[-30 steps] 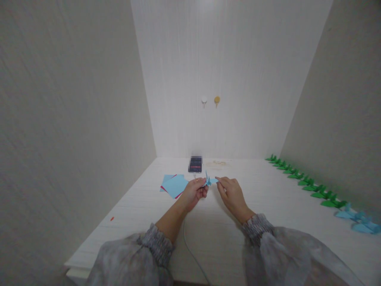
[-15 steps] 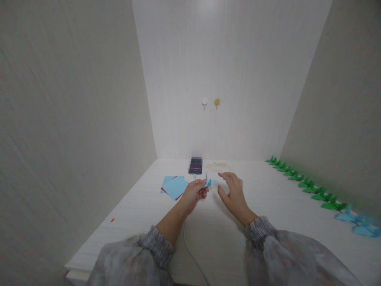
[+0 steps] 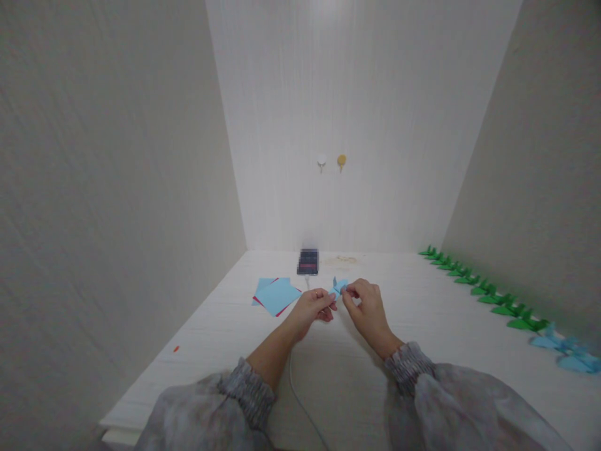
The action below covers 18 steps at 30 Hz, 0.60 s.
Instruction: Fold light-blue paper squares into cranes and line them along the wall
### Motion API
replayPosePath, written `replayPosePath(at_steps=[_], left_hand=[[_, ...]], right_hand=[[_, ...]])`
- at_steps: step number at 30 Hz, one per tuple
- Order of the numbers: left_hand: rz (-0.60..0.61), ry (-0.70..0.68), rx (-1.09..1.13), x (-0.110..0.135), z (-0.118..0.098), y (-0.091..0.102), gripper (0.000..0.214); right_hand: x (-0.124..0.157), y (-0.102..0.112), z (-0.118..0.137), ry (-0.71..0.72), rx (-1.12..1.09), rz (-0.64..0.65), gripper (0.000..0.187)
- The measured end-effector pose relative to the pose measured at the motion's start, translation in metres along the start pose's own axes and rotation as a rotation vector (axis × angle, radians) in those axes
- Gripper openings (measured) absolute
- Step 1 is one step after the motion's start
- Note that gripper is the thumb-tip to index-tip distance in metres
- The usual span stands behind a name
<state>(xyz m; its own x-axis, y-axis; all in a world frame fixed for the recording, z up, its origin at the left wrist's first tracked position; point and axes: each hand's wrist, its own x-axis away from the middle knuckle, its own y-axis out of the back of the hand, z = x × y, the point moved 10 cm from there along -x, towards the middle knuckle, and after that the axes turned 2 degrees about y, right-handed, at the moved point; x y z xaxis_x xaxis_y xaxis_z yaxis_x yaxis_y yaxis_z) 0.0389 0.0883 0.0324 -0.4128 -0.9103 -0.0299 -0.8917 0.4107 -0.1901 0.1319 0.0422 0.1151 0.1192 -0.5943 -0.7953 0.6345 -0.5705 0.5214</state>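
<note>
A small light-blue origami crane [image 3: 339, 287] is held between both hands above the white table. My left hand [image 3: 312, 309] pinches its left side between thumb and fingers. On the other side, my right hand [image 3: 367, 304] has thumb and fingertips closed on the crane's right part. One thin folded point of the paper sticks up between the hands. The fingers cover much of the crane's lower part.
Blue and red paper sheets [image 3: 277, 297] lie to the left, and a phone [image 3: 308, 262] with a white cable [image 3: 300, 401] sits behind. Along the right wall runs a row of green cranes [image 3: 486, 287], with blue cranes [image 3: 575, 361] nearest. An orange scrap [image 3: 176, 349] lies at left.
My right hand has gone from open and apart to closed on the crane's right part. The crane and my left hand have shifted slightly to the right.
</note>
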Motion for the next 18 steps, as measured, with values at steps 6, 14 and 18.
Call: replayPosePath(at_steps=[6, 14, 18], left_hand=[[-0.007, -0.062, -0.029, 0.0, -0.006, 0.001, 0.029], [-0.02, -0.089, -0.036, 0.003, -0.012, 0.001, 0.027], [-0.032, -0.081, -0.057, 0.003, -0.01, 0.004, 0.025]], right_hand=[[0.0, 0.0, -0.003, -0.028, 0.004, -0.008, 0.012], [-0.001, 0.001, -0.003, -0.023, -0.007, -0.017, 0.011], [-0.001, 0.003, -0.007, -0.041, 0.005, -0.028, 0.011]])
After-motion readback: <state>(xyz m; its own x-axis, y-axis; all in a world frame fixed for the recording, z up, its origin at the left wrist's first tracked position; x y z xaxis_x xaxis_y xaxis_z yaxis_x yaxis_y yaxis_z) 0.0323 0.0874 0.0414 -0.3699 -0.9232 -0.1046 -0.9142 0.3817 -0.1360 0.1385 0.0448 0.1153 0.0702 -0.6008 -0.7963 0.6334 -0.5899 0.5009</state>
